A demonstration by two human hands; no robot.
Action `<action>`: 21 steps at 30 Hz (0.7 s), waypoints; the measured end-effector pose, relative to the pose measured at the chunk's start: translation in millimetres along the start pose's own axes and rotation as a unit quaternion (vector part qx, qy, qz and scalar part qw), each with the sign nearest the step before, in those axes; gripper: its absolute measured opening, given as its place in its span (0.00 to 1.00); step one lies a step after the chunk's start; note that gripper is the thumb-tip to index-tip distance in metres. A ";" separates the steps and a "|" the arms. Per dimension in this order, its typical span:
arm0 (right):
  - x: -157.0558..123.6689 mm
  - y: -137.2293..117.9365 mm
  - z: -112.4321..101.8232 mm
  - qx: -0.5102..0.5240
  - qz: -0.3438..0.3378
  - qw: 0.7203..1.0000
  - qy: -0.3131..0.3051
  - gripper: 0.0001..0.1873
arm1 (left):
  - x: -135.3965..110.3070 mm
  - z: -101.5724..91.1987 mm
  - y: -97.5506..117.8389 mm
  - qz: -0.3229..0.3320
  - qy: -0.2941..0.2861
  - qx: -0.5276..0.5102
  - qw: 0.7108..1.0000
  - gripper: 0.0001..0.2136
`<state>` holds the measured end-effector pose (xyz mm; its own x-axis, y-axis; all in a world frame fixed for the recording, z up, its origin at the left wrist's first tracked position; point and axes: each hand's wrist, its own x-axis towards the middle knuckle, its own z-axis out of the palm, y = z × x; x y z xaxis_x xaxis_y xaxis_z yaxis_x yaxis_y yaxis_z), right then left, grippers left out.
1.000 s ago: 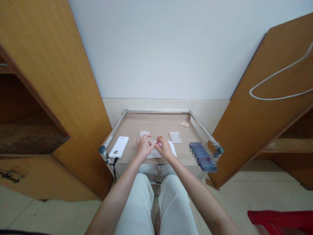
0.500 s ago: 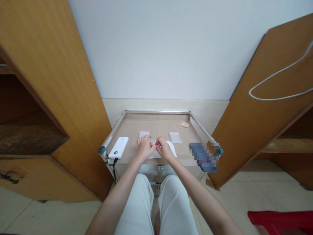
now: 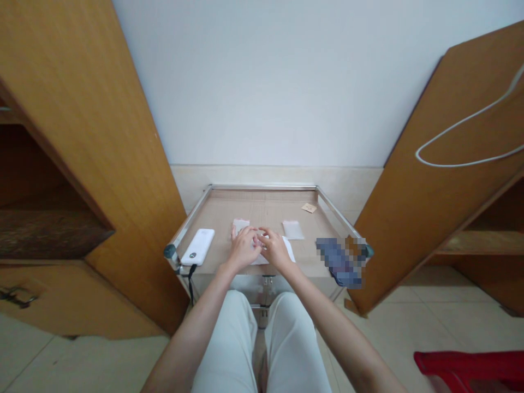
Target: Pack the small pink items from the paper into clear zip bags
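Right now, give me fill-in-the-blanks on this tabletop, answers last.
1. The strap by the white device is coloured ____.
2. The left hand and right hand are above a sheet coloured ____.
3. The tan card lies toward the far ____ corner of the table.

Missing words: black; white; right.

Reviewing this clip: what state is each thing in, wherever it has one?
Left hand: fingers bent
Right hand: fingers bent
Pink item: mostly hidden between the hands
White sheet: partly covered
Left packet: flat, partly hidden
Right packet: flat
White device: flat
Tan card: flat
White cable: looped
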<state>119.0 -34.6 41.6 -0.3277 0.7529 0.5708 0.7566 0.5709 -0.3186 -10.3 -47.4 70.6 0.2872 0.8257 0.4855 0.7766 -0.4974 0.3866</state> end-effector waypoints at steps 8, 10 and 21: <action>1.0 14.4 -1.1 0.071 0.020 0.997 0.007 0.14 | -1.6 4.2 -31.0 0.078 -0.129 0.008 0.989 0.31; 0.5 16.4 0.5 0.095 0.022 0.995 0.007 0.14 | -0.6 5.3 -35.1 0.083 -0.127 0.012 0.988 0.29; -3.2 10.5 0.2 0.187 0.048 0.980 0.037 0.05 | -0.1 14.2 -41.6 0.084 -0.064 0.038 0.994 0.27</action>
<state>127.9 -30.9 36.4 -0.2124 0.7913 0.5734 0.5168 0.5890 -0.6213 -34.7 -22.9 43.3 0.4816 0.7619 0.4331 0.7500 -0.6140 0.2460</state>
